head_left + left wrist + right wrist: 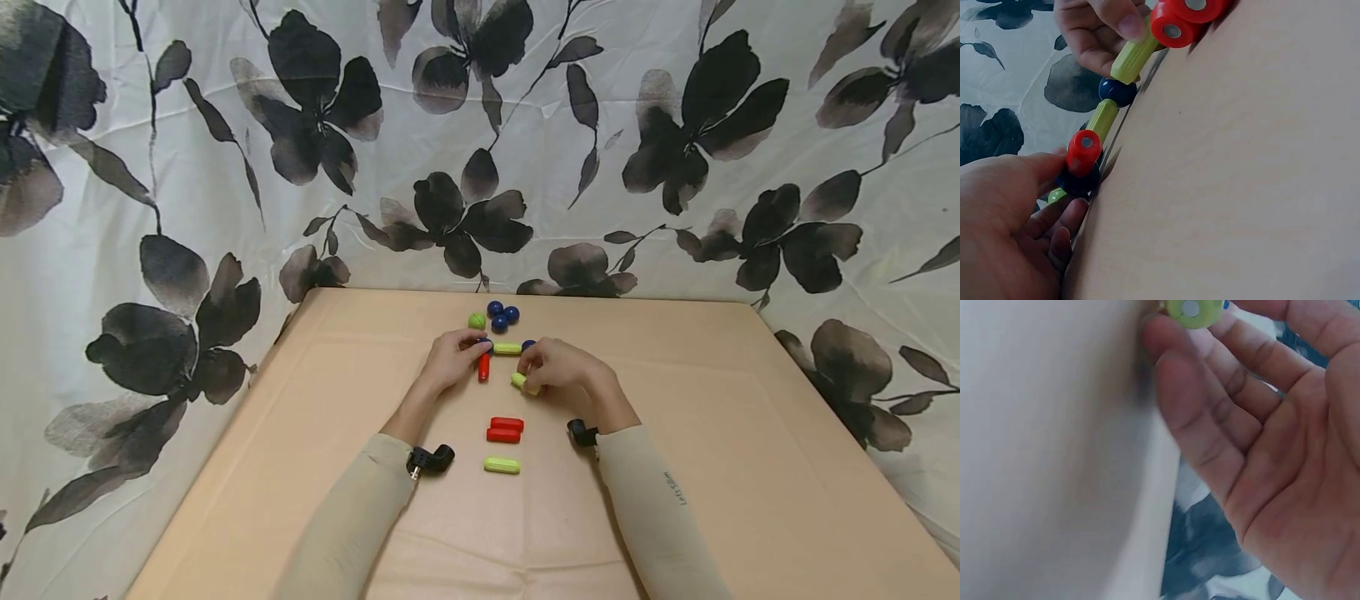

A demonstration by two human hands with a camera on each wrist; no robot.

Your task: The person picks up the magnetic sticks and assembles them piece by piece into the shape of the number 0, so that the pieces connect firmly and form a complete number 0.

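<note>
My left hand (448, 363) pinches a dark blue ball (486, 344) at the left end of a small assembly. From that ball a red rod (483, 369) points toward me, its silver end disc showing in the left wrist view. A yellow-green rod (507, 349) runs right from the ball to a second blue ball (1117, 92). Between thumb and fingers, my right hand (564, 365) holds another yellow-green rod (1133, 59), close to this second ball. The right wrist view shows the held rod's end (1192, 311) at its top edge.
Behind the hands sit several loose blue balls (499, 323) and a green ball (477, 320). Nearer me lie two red rods (504, 435) side by side and one yellow-green rod (502, 465). A floral cloth (480, 150) hangs beyond the table's (675, 375) back edge.
</note>
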